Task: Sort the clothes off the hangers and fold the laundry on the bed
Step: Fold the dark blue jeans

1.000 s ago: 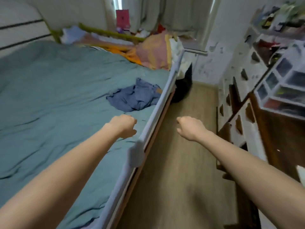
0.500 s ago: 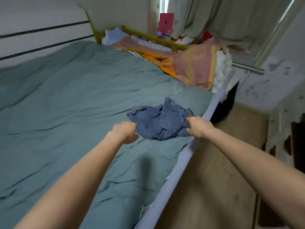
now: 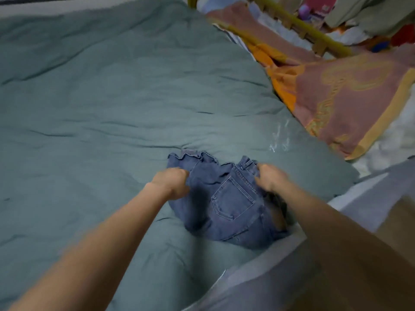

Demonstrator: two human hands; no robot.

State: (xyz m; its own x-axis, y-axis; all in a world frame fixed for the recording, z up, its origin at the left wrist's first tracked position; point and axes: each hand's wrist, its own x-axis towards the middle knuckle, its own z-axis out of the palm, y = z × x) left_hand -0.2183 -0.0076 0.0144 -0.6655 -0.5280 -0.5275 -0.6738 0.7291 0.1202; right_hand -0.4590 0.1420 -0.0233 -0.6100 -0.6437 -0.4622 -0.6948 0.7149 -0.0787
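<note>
A crumpled pair of blue jeans (image 3: 229,198) lies on the teal bed cover (image 3: 112,108), near the bed's right edge, back pocket up. My left hand (image 3: 173,181) grips the left side of the waistband with curled fingers. My right hand (image 3: 268,177) grips the right side of the waistband by a belt loop. Both forearms reach in from the bottom of the view. No hangers are visible.
A pink and orange blanket (image 3: 341,97) lies bunched at the far right of the bed. A yellow rail (image 3: 301,25) runs behind it, with curtains and small items beyond. The bed's grey side guard (image 3: 258,272) and wooden floor (image 3: 399,223) lie at lower right.
I have leaned in over the bed. Both hands moved forward from the empty air by the bed rail onto the jeans and closed on the waistband.
</note>
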